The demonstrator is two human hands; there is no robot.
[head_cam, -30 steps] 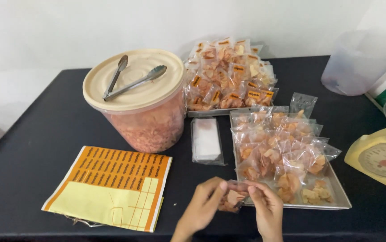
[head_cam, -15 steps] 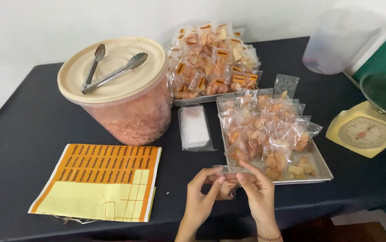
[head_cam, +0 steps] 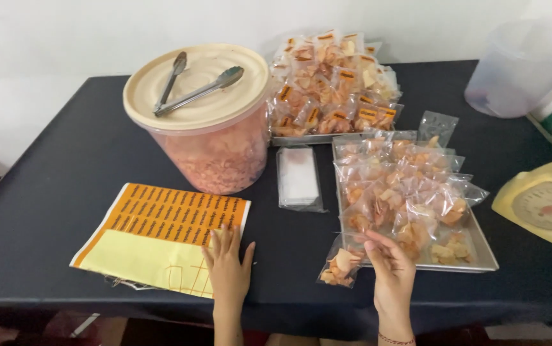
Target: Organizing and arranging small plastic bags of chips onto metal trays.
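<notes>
low in the middle of the frame, the left hand (head_cam: 228, 268) lies flat and open, fingers spread, on the lower right corner of the orange and yellow label sheet (head_cam: 161, 236). just right of it, the right hand (head_cam: 391, 272) pinches the top edge of a small clear bag of snacks (head_cam: 341, 264), which rests on the black table (head_cam: 52, 192) touching the front left corner of the metal tray (head_cam: 481, 250).

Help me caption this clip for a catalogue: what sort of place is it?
Probably a small home snack-packing station: a black-clothed table holds a metal tray of clear filled snack bags, an orange-and-yellow sticker label sheet and a yellow dial kitchen scale.
</notes>
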